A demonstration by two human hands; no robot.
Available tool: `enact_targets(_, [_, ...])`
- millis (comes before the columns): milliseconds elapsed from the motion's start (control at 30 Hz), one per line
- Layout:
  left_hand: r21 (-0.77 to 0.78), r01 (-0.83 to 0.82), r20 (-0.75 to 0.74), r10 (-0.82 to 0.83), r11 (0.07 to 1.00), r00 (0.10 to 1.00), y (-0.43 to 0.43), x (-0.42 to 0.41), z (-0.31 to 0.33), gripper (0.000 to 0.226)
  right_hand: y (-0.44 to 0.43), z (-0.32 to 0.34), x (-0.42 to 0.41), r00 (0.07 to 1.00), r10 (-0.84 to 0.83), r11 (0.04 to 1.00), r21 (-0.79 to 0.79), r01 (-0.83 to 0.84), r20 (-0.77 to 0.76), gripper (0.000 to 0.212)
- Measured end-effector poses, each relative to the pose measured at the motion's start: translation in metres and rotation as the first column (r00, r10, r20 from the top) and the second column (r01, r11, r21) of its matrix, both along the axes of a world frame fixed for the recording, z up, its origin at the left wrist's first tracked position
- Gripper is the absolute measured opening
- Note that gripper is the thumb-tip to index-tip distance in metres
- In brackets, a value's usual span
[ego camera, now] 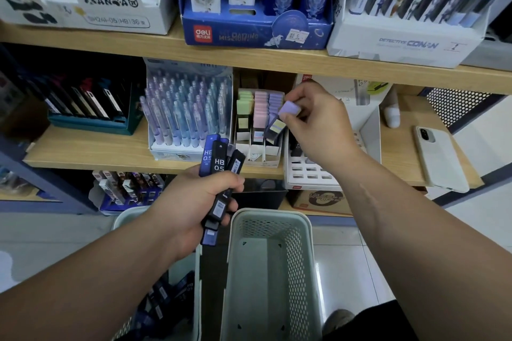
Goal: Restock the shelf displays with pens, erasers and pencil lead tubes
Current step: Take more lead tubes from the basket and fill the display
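Lilac eraser (289,109) hung pinched in your right grip (321,124) at the eraser box (259,159); left grip (194,202) clasped lead tubes (217,163); seating it probably wanted careful alignment.

I count one purple eraser (289,109) in my right hand (318,124), at least four lead tubes (219,163) in my left hand (194,202), two baskets (271,212), one phone (440,158) and three eraser columns (260,102).

Light: bright, even, from overhead; pale sheen on floor tiles (343,263).
Shadow: dark under upper shelf (277,59), my left.
Edges: bowed, soft; centre sharp.
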State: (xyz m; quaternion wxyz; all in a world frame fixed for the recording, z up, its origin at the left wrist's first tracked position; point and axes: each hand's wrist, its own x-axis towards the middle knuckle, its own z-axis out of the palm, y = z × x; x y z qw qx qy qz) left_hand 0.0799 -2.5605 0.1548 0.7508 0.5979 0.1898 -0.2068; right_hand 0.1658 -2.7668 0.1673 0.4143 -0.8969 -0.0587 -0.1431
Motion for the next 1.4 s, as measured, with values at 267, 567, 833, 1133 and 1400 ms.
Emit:
enact_targets(267, [0.004,0.002,-0.001,-0.002,1.0,1.0,0.012,-0.001,0.0,0.019,-0.002,-0.016,0.013,0.975,0.024,0.946,-0.319,0.049,0.222,0.017])
enact_targets(567, [-0.019,0.019,0.016,-0.019,1.0,1.0,0.015,-0.003,0.004,0.02,0.003,-0.024,0.013,0.96,0.021,0.904,-0.415,0.101,0.281,0.018])
enact_targets(833, [-0.054,0.031,0.0,-0.031,0.998,1.0,0.01,-0.004,0.006,0.015,0.005,-0.013,0.005,0.974,-0.02,0.946,-0.311,0.091,0.225,0.009])
enact_targets(1133, [-0.134,0.06,0.029,-0.056,0.989,0.998,-0.011,-0.005,0.012,0.026,0.016,0.022,-0.04,0.74,0.445,0.877,0.411,-0.248,-0.504,0.021])
enact_targets(1400, [-0.166,0.045,0.03,-0.041,0.985,0.999,-0.024,-0.007,0.012,0.038,-0.016,0.026,-0.039,0.77,0.444,0.745,0.666,-0.032,-0.459,0.019])
